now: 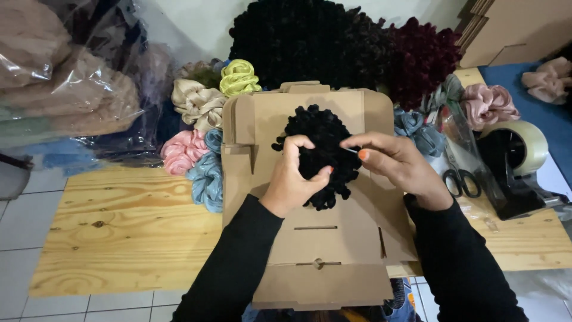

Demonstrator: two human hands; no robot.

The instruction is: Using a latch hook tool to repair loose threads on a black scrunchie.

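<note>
Pale wooden worktop [131,232] carried everything. Fingers [298,149] of the left hand [292,182] curled closed around a black fluffy scrunchie [325,152], gripping its left side. The right hand [399,164] pinched a thin pale thread at the scrunchie's right edge. Beneath both lay flat brown cardboard box blanks [316,244]. Left of the fingers sat satin scrunchies [199,149]; right of them, scissors [460,179] and a tape dispenser [515,167].
</note>
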